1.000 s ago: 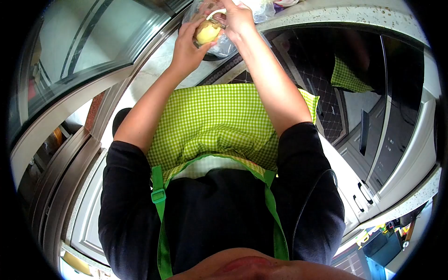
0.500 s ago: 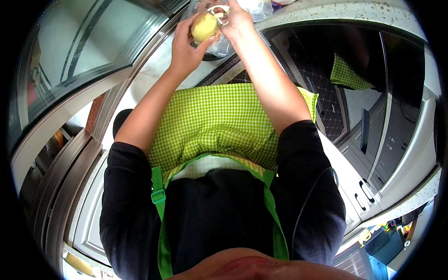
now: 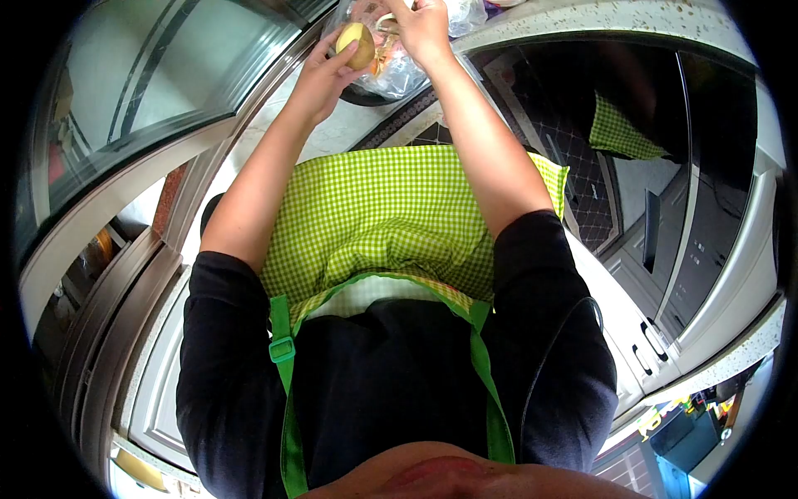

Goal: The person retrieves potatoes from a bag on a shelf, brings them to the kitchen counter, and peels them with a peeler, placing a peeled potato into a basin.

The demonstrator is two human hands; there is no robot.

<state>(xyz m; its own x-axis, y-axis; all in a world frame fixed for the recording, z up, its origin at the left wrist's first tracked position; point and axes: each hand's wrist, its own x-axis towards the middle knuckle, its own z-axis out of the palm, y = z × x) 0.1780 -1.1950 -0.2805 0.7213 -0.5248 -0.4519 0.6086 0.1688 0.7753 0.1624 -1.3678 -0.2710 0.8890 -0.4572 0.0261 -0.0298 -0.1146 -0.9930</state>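
Left to right, vs half a second ago.

Sliding glass door [image 3: 191, 75], far left: same. Left hand [image 3: 320, 75]: shifted slightly left, away from the other hand. Grip clamped on the potato [image 3: 357, 51], thumb on the near side, fingers behind. Potato is up off everything below, over the left part of the plastic bag [image 3: 397, 81]. It's been turned: earlier the peeled face filled most of the view, now a brown side shows to the right. Gap between hands is wider, so more of the bag's contents show, orange and pinkish scraps [image 3: 381, 62] included. Bag sits in a dark container [image 3: 359, 95], only a bit of rim visible; pale floor [image 3: 264, 125] to its left.

Peeler [image 3: 387, 23]: now clear of the potato, was right up against it. Only a small pale part is visible, rest is behind the fingers. Right hand [image 3: 424, 37]: nearly same spot, grip closed around the peeler, fingertips close to the top edge of view so exact finger placement is hard to read. Speckled counter [image 3: 573, 21] and black glass front [image 3: 565, 91] on the right: unchanged.

Potato looks: oval, smooth, smallish in the hand. Upper left bare and pale yellow, lower right under dull brown skin, fairly clean line between the two. Far side hidden by fingers.
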